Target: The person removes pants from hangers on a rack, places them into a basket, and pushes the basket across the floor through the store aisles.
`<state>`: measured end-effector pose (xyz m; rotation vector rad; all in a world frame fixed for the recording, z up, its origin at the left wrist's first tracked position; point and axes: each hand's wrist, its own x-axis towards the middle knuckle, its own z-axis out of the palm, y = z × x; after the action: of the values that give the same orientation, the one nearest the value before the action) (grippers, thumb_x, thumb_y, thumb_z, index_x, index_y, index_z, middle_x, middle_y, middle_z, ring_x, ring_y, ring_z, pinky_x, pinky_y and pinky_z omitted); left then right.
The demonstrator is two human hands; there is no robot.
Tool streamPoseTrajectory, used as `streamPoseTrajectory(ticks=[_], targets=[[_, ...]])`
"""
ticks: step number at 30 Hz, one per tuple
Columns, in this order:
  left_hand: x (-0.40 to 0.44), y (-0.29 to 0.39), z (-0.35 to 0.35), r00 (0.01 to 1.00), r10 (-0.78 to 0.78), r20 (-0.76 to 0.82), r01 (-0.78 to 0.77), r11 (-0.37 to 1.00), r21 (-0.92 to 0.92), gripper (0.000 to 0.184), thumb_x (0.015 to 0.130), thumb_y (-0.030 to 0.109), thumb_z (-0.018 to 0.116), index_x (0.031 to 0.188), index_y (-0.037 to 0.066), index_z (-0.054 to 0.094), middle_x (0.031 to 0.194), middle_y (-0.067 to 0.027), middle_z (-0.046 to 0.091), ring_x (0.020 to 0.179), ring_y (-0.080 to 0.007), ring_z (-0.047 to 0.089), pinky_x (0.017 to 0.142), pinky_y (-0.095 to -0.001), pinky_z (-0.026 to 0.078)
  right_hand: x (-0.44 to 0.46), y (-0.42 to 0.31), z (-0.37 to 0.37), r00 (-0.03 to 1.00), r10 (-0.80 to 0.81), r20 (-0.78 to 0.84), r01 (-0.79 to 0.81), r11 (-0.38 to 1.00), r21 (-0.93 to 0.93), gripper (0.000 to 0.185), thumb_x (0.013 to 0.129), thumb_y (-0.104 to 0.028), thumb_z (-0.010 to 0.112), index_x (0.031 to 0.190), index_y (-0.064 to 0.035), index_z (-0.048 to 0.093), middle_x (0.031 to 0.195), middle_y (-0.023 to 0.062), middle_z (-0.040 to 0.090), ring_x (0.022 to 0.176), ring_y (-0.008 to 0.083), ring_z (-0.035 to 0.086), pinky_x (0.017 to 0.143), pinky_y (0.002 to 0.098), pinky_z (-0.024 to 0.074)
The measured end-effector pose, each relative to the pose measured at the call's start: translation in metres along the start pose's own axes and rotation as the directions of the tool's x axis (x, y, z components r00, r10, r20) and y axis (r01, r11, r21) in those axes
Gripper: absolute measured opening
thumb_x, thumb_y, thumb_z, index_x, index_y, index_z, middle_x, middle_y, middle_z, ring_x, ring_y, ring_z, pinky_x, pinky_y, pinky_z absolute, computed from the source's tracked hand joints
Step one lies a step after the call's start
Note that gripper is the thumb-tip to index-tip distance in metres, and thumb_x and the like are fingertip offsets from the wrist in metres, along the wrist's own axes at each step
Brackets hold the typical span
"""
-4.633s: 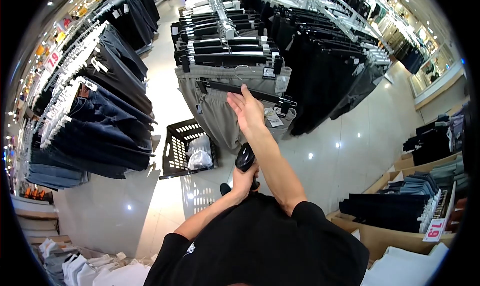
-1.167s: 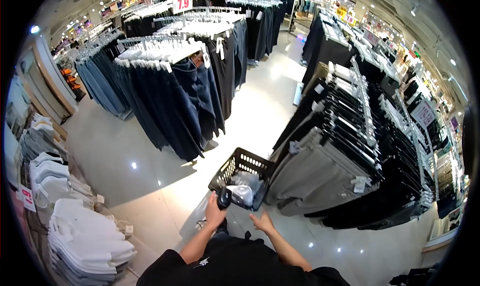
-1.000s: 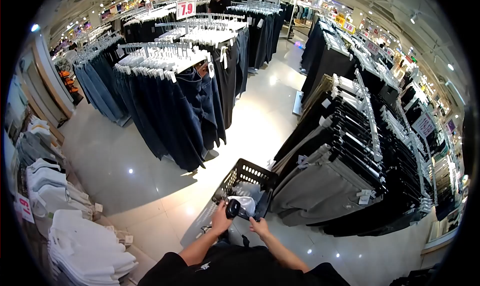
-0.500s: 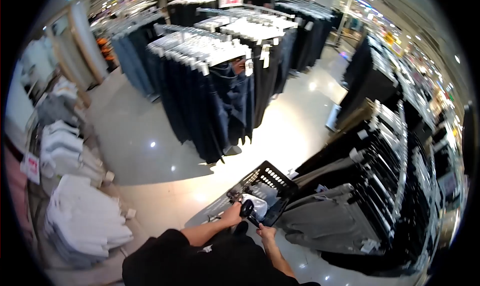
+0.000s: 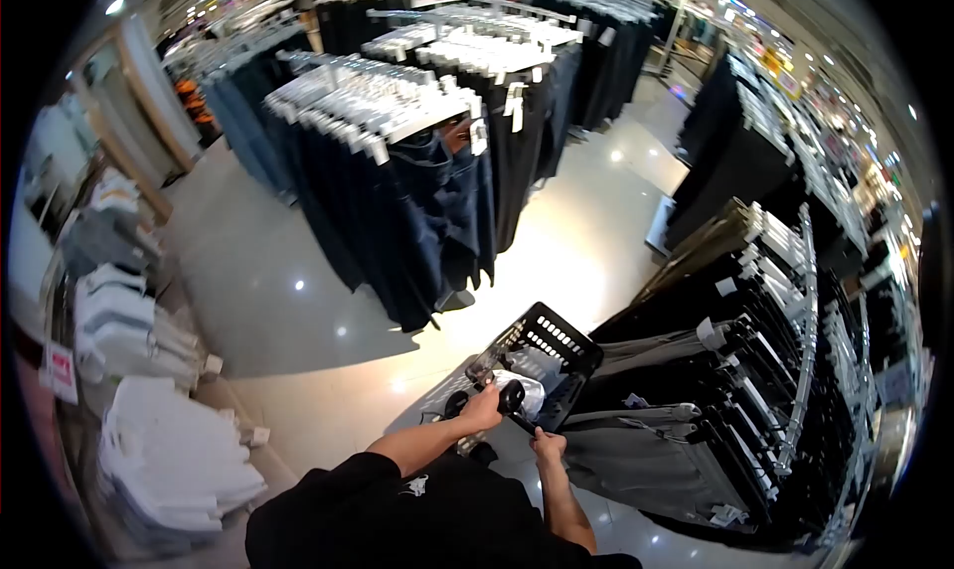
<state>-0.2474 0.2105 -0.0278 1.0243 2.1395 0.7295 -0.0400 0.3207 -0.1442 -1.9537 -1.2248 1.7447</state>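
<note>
A black slotted shopping basket [image 5: 581, 358] is in front of me, low and just right of the middle. Inside it lie a white plastic-wrapped bundle [image 5: 529, 392] and some greyish items that I cannot make out. A black handle bar [image 5: 521, 423] runs along the basket's near side. My right hand [image 5: 549, 446] is closed around the lower right end of this bar. My left hand [image 5: 483, 408] is closed at its upper left end, beside a rounded black part [image 5: 511, 398]; its fingertips are partly hidden.
Grey and black trousers [image 5: 636, 450] hang close on the right, almost touching the basket. A rack of dark jeans [image 5: 397, 211] stands ahead. White shirts [image 5: 174, 450] hang at the left. Glossy floor [image 5: 268, 291] lies between the racks.
The basket and both hands appear slightly farther right and higher in view, while the jeans rack has slid a little left. Both hands keep their hold on the handle bar.
</note>
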Motion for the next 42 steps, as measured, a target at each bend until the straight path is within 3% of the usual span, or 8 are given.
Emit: streamPoseTrajectory(ticks=[4, 10, 19, 29, 31, 34, 35, 42], targets=[[0.034, 0.013, -0.036, 0.994, -0.033, 0.109, 0.028, 0.999, 0.04, 0.029, 0.077, 0.013, 0.069, 0.101, -0.001, 0.062, 0.108, -0.0261, 0.064, 0.104, -0.0461, 0.063, 0.087, -0.053, 0.051, -0.011, -0.043, 0.007, 0.993, -0.075, -0.086, 0.07, 0.996, -0.061, 0.025, 0.091, -0.018, 0.077, 0.088, 0.0062, 0.072, 0.07, 0.009, 0.067, 0.053, 0.0166, 0.059, 0.048, 0.0331, 0.0467], [0.074, 0.001, -0.054, 0.99, 0.105, 0.089, -0.104, 0.995, -0.011, 0.028, 0.074, 0.013, 0.064, 0.099, -0.001, 0.065, 0.108, -0.0254, 0.067, 0.103, -0.0456, 0.064, 0.088, -0.0517, 0.052, -0.003, -0.065, 0.053, 0.859, -0.303, -0.412, 0.09, 0.883, -0.462, 0.046, 0.085, -0.034, 0.08, 0.099, 0.0081, 0.073, 0.089, 0.0222, 0.074, 0.081, 0.0336, 0.072, 0.077, 0.0419, 0.0552], [0.136, 0.019, -0.098, 0.987, 0.052, 0.15, -0.059, 0.997, 0.04, 0.031, 0.076, 0.013, 0.065, 0.105, 0.003, 0.067, 0.109, -0.0229, 0.066, 0.106, -0.0447, 0.063, 0.09, -0.0517, 0.051, 0.004, -0.128, 0.092, 0.837, -0.255, -0.485, 0.052, 0.918, -0.392, 0.052, 0.083, -0.04, 0.08, 0.108, 0.0054, 0.073, 0.106, 0.0271, 0.072, 0.102, 0.0391, 0.07, 0.094, 0.0423, 0.0523], [0.235, 0.025, -0.103, 0.994, 0.111, -0.021, -0.11, 0.993, 0.037, 0.034, 0.083, 0.031, 0.071, 0.104, 0.004, 0.07, 0.106, -0.0213, 0.068, 0.103, -0.0421, 0.065, 0.088, -0.0489, 0.052, 0.059, -0.215, 0.108, 0.872, -0.374, -0.316, 0.215, 0.872, -0.44, 0.059, 0.088, -0.046, 0.07, 0.117, 0.0042, 0.068, 0.11, 0.0286, 0.07, 0.109, 0.0412, 0.066, 0.097, 0.0468, 0.0504], [0.254, 0.03, -0.105, 0.994, 0.104, -0.025, -0.101, 0.99, 0.097, 0.034, 0.081, 0.03, 0.073, 0.102, 0.004, 0.071, 0.107, -0.0212, 0.068, 0.102, -0.0416, 0.066, 0.088, -0.0482, 0.052, 0.069, -0.234, 0.111, 0.829, -0.458, -0.321, 0.236, 0.807, -0.541, 0.049, 0.09, -0.04, 0.07, 0.116, 0.0007, 0.07, 0.111, 0.0246, 0.07, 0.11, 0.0396, 0.065, 0.097, 0.0462, 0.0499], [0.288, 0.033, -0.11, 0.997, 0.075, -0.036, -0.071, 0.993, 0.093, 0.038, 0.078, 0.032, 0.079, 0.099, 0.002, 0.072, 0.105, -0.021, 0.069, 0.1, -0.041, 0.067, 0.087, -0.0472, 0.053, 0.084, -0.259, 0.107, 0.61, -0.783, -0.121, 0.593, 0.553, -0.586, 0.037, 0.091, -0.03, 0.068, 0.115, -0.0026, 0.069, 0.111, 0.0188, 0.069, 0.108, 0.0381, 0.062, 0.097, 0.0435, 0.0491], [0.298, 0.034, -0.11, 0.997, 0.072, -0.042, -0.067, 0.993, 0.093, 0.039, 0.077, 0.033, 0.08, 0.099, 0.002, 0.072, 0.104, -0.021, 0.07, 0.099, -0.041, 0.068, 0.086, -0.0471, 0.054, 0.091, -0.269, 0.101, 0.704, -0.71, 0.035, 0.613, 0.581, -0.536, 0.028, 0.091, -0.025, 0.066, 0.111, -0.0061, 0.071, 0.116, 0.0157, 0.067, 0.109, 0.0362, 0.062, 0.096, 0.044, 0.0493], [0.359, 0.057, -0.136, 0.999, 0.039, -0.002, -0.039, 0.992, 0.119, 0.038, 0.076, 0.031, 0.08, 0.101, 0.004, 0.074, 0.102, -0.0198, 0.071, 0.1, -0.0388, 0.069, 0.087, -0.0464, 0.054, 0.11, -0.319, 0.106, 0.666, -0.736, 0.125, 0.668, 0.513, -0.539, 0.041, 0.085, -0.016, 0.069, 0.122, -0.0014, 0.063, 0.121, 0.0192, 0.064, 0.114, 0.0393, 0.06, 0.099, 0.0446, 0.048]])
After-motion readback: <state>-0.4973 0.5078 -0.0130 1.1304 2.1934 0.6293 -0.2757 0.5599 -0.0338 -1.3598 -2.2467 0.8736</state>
